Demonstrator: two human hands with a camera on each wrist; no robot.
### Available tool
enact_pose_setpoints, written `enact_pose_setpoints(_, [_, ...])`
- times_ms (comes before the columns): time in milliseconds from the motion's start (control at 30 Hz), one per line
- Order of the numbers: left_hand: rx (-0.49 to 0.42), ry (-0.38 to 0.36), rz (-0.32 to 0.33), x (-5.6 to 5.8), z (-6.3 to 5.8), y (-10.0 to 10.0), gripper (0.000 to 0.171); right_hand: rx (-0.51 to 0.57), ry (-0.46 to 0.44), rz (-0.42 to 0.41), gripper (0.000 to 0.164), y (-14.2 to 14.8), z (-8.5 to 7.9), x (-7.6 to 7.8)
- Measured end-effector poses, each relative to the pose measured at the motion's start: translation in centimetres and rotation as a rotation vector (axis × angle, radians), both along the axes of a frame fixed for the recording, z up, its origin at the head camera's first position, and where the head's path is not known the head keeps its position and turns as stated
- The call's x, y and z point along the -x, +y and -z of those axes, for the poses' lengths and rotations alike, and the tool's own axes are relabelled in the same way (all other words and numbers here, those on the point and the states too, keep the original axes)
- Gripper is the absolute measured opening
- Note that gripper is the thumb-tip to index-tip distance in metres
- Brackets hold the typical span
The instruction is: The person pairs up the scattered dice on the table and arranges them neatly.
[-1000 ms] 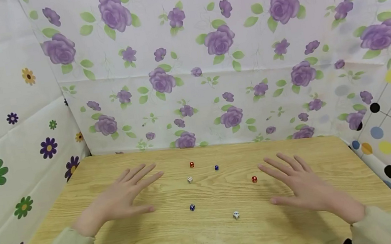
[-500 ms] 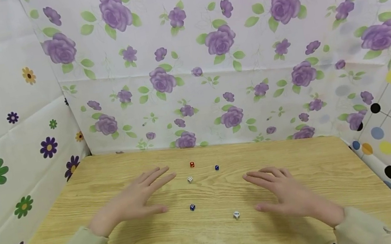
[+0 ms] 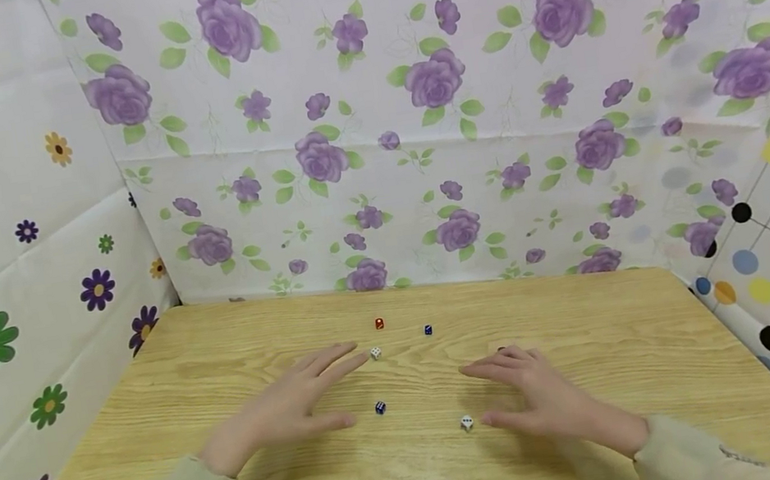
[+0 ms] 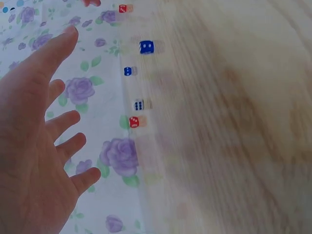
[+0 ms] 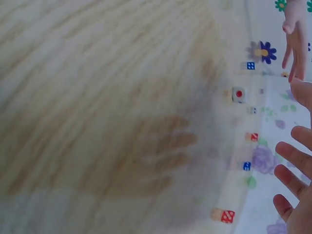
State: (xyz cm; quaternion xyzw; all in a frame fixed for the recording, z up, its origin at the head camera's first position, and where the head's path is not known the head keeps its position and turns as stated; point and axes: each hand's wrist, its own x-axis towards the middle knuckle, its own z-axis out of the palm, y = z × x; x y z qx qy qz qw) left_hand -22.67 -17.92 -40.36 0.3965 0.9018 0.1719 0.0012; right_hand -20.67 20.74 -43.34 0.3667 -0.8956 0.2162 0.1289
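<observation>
Lower centre: blue die [image 3: 380, 407] lay beside left hand [image 3: 291, 411] | white die [image 3: 467, 423] beside right hand [image 3: 546, 398] | both hands hung wide!

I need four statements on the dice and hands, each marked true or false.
1. One hand grips a die. False: the left hand and the right hand hold nothing.
2. In the head view, the nearer blue die shows between both hands. True.
3. The white dice touch each other. False: the nearer white die and the farther white die lie apart.
4. Two red dice show in the right wrist view. True.
</observation>
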Motion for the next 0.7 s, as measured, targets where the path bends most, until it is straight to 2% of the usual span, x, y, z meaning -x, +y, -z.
enact_pose_setpoints(233, [-0.029, -0.040, 0.019, -0.4, 0.8, 1.2, 0.077, -0.030, -0.027, -0.022, 0.055, -0.9, 0.8, -0.1])
enact_pose_setpoints(500, [-0.020, -0.071, 0.004, -1.1, 1.4, 2.5, 0.072, -0.026, -0.133, -0.012, 0.046, -1.5, 1.5, -0.3])
enact_pose_setpoints(700, [-0.024, -0.105, -0.006, -1.6, 1.6, 3.4, 0.070, -0.011, -0.137, -0.017, 0.041, -1.7, 1.9, -0.2])
